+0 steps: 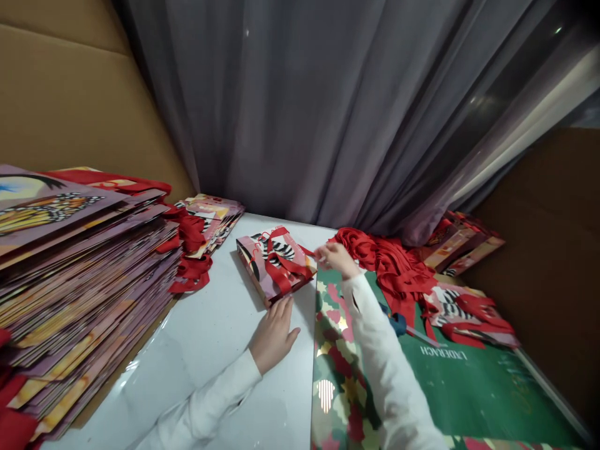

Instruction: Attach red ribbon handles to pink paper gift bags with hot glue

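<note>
A small pink gift bag (272, 259) with a zebra pattern and red ribbon handles lies flat on the white table (206, 350). My left hand (273, 334) rests flat beside its near edge, fingers stretched out and touching the bag. My right hand (334, 257) is at the bag's right end, fingers pinched on a red ribbon handle (307, 252). Both arms are in white sleeves.
A tall stack of flat printed bags (79, 275) fills the left side. A heap of red ribbons (389, 265) lies right of my hand. A green and floral sheet (435, 381) covers the table's right. A grey curtain (328, 112) hangs behind. More bags (462, 240) lie far right.
</note>
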Motion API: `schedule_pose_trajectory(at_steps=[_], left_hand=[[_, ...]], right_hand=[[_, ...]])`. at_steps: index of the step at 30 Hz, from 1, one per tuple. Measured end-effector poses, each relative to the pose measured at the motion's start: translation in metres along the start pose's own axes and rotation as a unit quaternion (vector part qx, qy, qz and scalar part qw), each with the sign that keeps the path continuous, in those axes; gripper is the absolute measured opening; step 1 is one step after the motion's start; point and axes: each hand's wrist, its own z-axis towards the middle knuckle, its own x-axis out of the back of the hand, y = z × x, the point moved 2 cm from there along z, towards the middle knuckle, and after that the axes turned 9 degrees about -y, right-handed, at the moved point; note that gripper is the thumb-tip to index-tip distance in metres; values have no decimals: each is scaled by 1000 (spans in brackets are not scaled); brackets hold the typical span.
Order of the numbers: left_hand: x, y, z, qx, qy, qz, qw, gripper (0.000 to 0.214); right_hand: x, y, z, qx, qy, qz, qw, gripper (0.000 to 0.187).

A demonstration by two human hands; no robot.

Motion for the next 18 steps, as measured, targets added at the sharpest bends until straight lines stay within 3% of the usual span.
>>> schedule_pose_trajectory(at_steps=[2, 3, 6, 8, 13, 18], left_hand=[[-5, -2, 8, 34, 22, -151, 988, 63], [-8, -2, 12, 61, 34, -247, 966, 64], [-14, -2, 26, 137, 57, -469, 870, 65], [-14, -2, 32, 161, 63, -518, 838, 62], [-5, -4, 36, 178, 79, -577, 793, 55], [-4, -4, 52, 170, 99, -622, 758, 44]], right_hand=[[0, 37, -25, -56, 3, 53, 997, 29], [-3, 52, -33, -84, -5, 80, 993, 33], [-17, 77, -40, -125, -17, 159, 979, 42], [-25, 80, -35, -126, -21, 204, 971, 45], [-31, 77, -21, -107, -53, 270, 955, 50], [-39, 92, -10, -72, -18, 274, 959, 51]])
